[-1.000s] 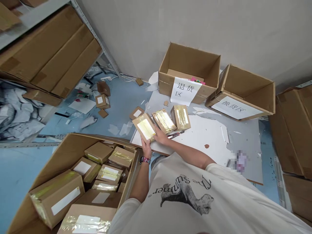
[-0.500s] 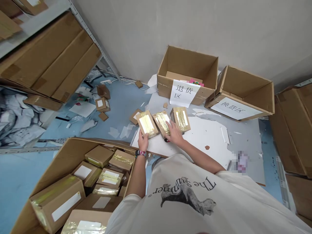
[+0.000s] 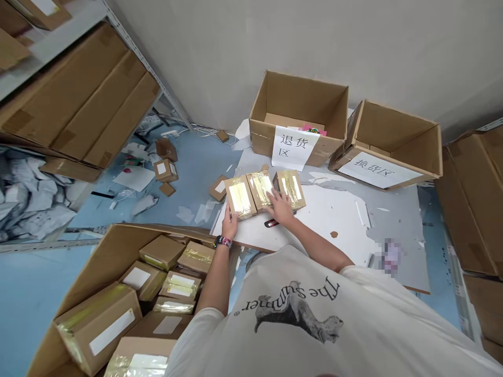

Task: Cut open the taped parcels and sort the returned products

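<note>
Left hand (image 3: 230,225) on left brown cardboard parcel (image 3: 240,196), right hand (image 3: 280,208) on middle one.

White, worn-topped table (image 3: 322,220) holds everything handled. Big open brown carton (image 3: 118,241) at lower left, full of taped parcels. Two open brown cardboard cartons at the table's far side: left carton (image 3: 261,137) has a hanging white paper sign and a pink item inside, right carton (image 3: 396,123) a white sign.

Row of three on table: left parcel, middle parcel (image 3: 259,183), right parcel (image 3: 290,189), all with yellowish tape and white labels. Left and middle side by side, right just beside.

Right hand: fingers spread over middle parcel. Left hand: fingers and thumb at left parcel's near-left corner; can't tell if pinching. Small black-and-red tool (image 3: 271,223) lies near right hand.
</note>
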The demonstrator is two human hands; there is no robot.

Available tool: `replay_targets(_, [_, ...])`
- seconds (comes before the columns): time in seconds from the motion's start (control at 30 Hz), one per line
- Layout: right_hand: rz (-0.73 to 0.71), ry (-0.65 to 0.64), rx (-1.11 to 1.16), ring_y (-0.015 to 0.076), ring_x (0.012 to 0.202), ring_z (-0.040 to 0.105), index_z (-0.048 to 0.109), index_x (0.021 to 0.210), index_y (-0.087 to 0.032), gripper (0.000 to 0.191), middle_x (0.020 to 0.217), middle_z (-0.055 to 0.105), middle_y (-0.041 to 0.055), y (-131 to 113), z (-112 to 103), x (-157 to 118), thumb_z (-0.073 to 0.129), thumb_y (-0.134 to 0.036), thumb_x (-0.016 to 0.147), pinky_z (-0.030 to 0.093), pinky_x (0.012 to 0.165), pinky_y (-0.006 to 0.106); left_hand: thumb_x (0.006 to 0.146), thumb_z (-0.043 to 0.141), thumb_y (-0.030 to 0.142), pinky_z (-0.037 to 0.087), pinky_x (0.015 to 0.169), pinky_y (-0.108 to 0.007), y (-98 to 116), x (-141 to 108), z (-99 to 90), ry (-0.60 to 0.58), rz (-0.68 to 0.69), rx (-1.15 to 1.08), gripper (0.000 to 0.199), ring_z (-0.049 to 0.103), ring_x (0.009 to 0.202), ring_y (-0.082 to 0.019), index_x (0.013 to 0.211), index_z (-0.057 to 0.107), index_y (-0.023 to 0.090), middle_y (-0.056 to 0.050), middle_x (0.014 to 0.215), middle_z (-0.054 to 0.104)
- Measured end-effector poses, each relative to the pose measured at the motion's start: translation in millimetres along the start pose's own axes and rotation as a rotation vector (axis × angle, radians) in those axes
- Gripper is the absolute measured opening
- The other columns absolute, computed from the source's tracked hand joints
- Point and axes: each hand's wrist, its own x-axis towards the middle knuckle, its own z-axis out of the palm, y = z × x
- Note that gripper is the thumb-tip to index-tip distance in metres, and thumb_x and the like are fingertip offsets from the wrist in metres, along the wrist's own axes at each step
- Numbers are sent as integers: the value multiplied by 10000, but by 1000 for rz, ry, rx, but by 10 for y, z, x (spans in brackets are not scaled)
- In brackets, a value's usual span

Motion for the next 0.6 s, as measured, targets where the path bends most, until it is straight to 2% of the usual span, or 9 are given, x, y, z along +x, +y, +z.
replay_targets(0.03, [33,62,38,484,1695,357,502,1830,-313,748,1962,321,128,165,-85,-6,657,-552,1138,300,1386,696,1121,609,592,475,1374,-438,5,5,6,2,-1,6,892,589,1658,-315,1894,359,222,-108,1819,582])
replay_targets(0.07, [127,152,85,487,1721,326,483,1838,-301,760,1966,305,136,349,-174,-15,636,-549,1136,289,1396,710,1127,598,588,478,1370,-434,8,9,14,2,-1,9,885,590,1657,-312,1895,354,224,-105,1824,576])
replay_targets(0.13, [405,286,254,481,1710,384,467,1838,-240,832,1926,371,191,717,-322,-47,651,-566,1094,357,1382,699,1132,590,573,482,1366,-436,9,13,34,7,-11,13,878,597,1651,-316,1898,349,219,-108,1828,569])
replay_targets(0.17, [532,257,389,460,1648,493,473,1828,-218,877,1868,464,213,869,-363,-67,688,-585,1062,444,1343,662,1131,593,571,484,1364,-439,6,13,43,13,-23,15,881,603,1645,-321,1899,348,215,-112,1823,575])
replay_targets(0.23, [667,44,719,405,1435,708,516,1791,-247,871,1708,657,198,1057,-360,-98,715,-638,1039,620,1174,594,1126,605,581,490,1359,-438,-2,13,60,26,-46,14,899,610,1639,-327,1902,341,213,-115,1815,584])
replay_targets(0.3, [657,-48,944,347,1299,785,535,1766,-299,840,1617,737,144,1089,-262,-93,711,-674,1036,698,1030,523,1121,607,587,495,1357,-434,-13,14,67,27,-61,5,912,598,1651,-326,1907,327,219,-107,1834,561])
replay_targets(0.4, [610,22,1009,291,1274,797,495,1790,-319,836,1614,743,98,982,-95,-11,678,-644,1042,715,969,441,1118,602,567,478,1376,-445,-35,19,58,28,-69,1,906,559,1686,-323,1909,322,225,-99,1859,527])
replay_targets(0.5, [599,29,938,289,1278,792,499,1794,-288,788,1596,755,102,889,-106,84,615,-573,1068,708,1006,452,1113,608,548,441,1407,-465,-59,32,41,32,-49,-13,881,542,1701,-326,1896,359,230,-107,1850,539])
replay_targets(0.6, [533,68,675,341,1342,753,620,1701,-214,668,1510,793,154,826,-340,97,613,-481,1089,635,1172,539,1103,620,548,434,1412,-478,-66,44,45,43,-46,-36,880,549,1695,-333,1889,379,235,-112,1849,540])
